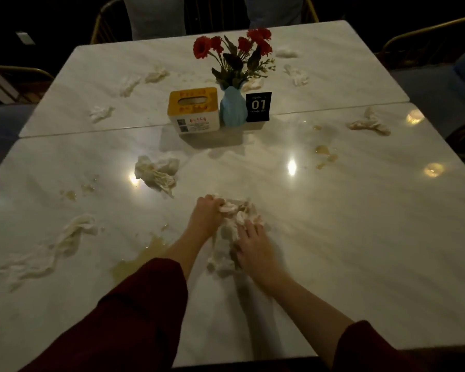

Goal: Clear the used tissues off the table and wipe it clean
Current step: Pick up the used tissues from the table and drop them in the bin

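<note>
While your left hand (pixel 207 214) grips wad (pixel 227 237) near table (pixel 346 237) front edge, right hand (pixel 253 245) presses it, fingers spread. Gathering step, early. Strays (pixel 156 173) lie toward left edge, far corners. Next: bunch, lift, then wipe spills (pixel 142 255).

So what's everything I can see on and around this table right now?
table: two joined tops, white marble
loose tissues: about nine, white, both tops
tissue wad: one, white, near-centre
spills: several, yellow-brown, near top
tissue box: one, yellow-white, centre
vase: one, pale blue with red flowers, beside box
number sign: one, black, right of vase
chairs: several, gold-framed, around table
sleeves: two, dark red, bottom
left grip: one, clutching wad
right grip: one, pressing on wad
</note>
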